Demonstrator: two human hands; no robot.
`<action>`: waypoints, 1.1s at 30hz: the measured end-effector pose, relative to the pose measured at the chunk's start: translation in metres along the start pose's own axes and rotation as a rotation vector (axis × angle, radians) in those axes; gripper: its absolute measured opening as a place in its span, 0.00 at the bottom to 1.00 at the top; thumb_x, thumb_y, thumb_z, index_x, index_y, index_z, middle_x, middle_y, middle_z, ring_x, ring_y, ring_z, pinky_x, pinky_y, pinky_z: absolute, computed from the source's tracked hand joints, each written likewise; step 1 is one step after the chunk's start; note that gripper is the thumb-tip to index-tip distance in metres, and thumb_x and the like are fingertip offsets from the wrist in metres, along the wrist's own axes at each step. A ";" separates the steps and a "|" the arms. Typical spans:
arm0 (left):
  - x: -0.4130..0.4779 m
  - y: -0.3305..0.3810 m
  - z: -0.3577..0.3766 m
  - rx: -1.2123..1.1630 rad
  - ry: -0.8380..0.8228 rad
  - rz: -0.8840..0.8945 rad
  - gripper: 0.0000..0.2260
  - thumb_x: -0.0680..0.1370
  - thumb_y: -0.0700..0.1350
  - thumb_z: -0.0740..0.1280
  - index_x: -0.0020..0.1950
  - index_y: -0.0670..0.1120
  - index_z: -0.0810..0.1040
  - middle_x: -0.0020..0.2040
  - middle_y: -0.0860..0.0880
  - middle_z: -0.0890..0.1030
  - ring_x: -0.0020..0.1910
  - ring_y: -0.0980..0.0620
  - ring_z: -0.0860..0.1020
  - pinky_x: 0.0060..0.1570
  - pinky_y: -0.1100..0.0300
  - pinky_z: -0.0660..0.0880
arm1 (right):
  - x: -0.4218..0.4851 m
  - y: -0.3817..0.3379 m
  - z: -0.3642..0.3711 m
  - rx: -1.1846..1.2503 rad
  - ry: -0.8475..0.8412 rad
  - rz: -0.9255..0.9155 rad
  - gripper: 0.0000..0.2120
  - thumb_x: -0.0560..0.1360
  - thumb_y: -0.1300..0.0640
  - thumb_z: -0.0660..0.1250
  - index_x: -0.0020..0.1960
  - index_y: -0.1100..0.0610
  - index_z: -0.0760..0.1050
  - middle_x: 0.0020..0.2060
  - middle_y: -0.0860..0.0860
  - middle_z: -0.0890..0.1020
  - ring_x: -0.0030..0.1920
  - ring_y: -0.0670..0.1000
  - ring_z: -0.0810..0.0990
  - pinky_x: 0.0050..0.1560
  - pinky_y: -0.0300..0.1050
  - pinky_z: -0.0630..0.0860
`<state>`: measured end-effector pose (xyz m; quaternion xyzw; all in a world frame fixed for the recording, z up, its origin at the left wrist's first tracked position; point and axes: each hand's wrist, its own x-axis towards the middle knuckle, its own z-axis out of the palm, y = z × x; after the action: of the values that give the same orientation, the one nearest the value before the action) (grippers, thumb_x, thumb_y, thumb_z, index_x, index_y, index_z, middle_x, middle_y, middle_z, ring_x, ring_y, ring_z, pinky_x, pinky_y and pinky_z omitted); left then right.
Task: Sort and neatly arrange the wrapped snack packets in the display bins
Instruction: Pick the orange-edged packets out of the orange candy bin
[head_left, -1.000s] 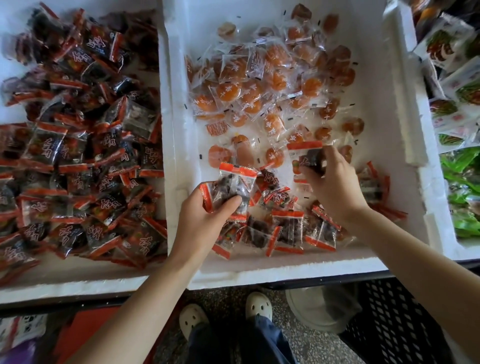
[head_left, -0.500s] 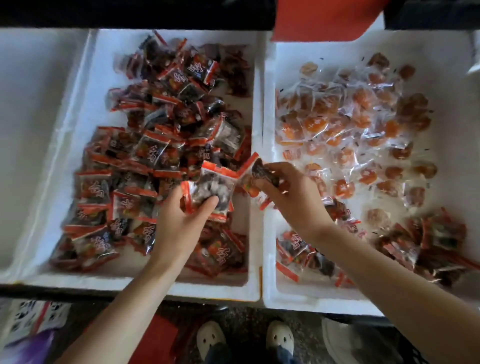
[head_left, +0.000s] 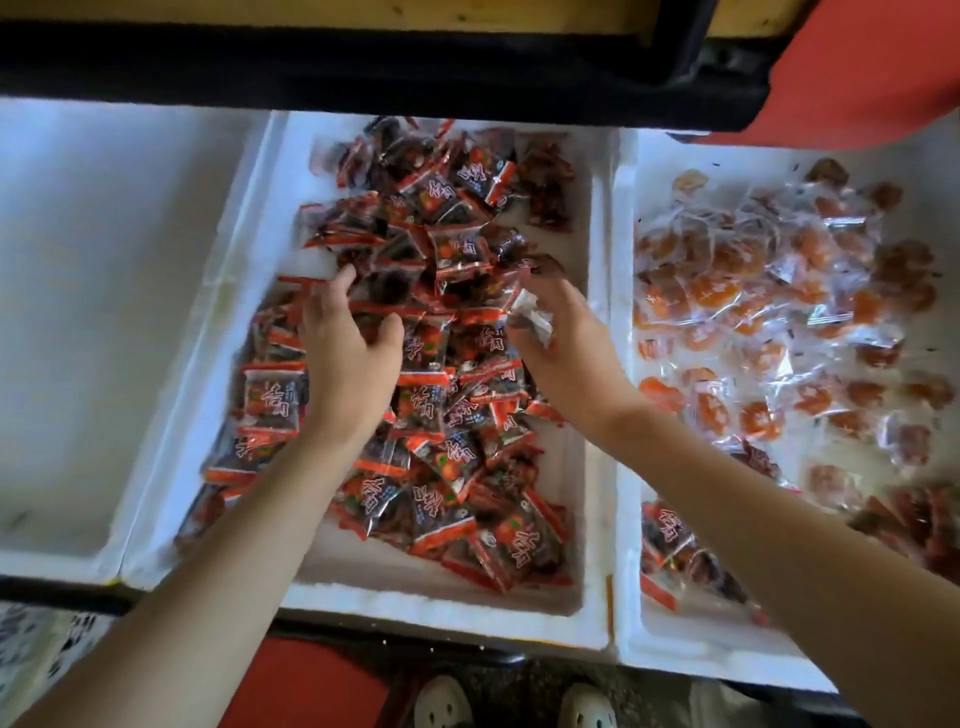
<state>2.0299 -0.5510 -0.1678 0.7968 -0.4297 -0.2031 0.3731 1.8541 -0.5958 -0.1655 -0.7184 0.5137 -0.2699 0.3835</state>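
On my feed both hands are over the middle bin (head_left: 415, 605), the one heaped with red packets (head_left: 441, 249). Left hand (head_left: 348, 364): fingers (head_left: 340, 283) spread wide and loose, gripping nothing, tips right at the pile. Right hand (head_left: 571, 364): curled in around a crinkly clear wrapper (head_left: 532, 317). It's pretty blurry there, so I think it's one packet but wouldn't swear to it. Orange packets (head_left: 717, 291) fill the right bin (head_left: 626, 467), with a few red ones in its near corner.

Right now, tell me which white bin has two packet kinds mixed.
The right bin: clear orange packets lie with dark red-edged packets at its near edge; the middle bin holds only dark ones.
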 end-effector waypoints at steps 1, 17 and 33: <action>-0.010 0.003 0.003 0.030 -0.005 0.088 0.22 0.79 0.41 0.66 0.73 0.44 0.67 0.70 0.45 0.69 0.69 0.44 0.68 0.71 0.61 0.61 | -0.015 0.014 -0.009 -0.038 0.013 -0.017 0.19 0.78 0.62 0.62 0.67 0.54 0.67 0.60 0.49 0.73 0.54 0.43 0.71 0.55 0.31 0.66; -0.145 0.077 0.191 0.185 -0.787 0.308 0.26 0.82 0.46 0.62 0.77 0.44 0.57 0.74 0.46 0.63 0.66 0.46 0.71 0.68 0.53 0.68 | -0.129 0.184 -0.146 -0.313 -0.119 0.400 0.26 0.77 0.51 0.64 0.72 0.56 0.61 0.68 0.54 0.70 0.66 0.53 0.69 0.68 0.50 0.65; -0.158 0.085 0.258 -0.050 -0.443 -0.185 0.08 0.78 0.43 0.69 0.55 0.41 0.78 0.48 0.51 0.81 0.45 0.55 0.77 0.49 0.64 0.74 | -0.114 0.217 -0.142 -0.101 -0.024 0.548 0.24 0.71 0.46 0.72 0.59 0.57 0.67 0.51 0.52 0.77 0.49 0.52 0.77 0.50 0.48 0.77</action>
<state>1.7321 -0.5576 -0.2666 0.7594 -0.4210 -0.4168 0.2690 1.5904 -0.5661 -0.2648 -0.5740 0.6972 -0.1214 0.4120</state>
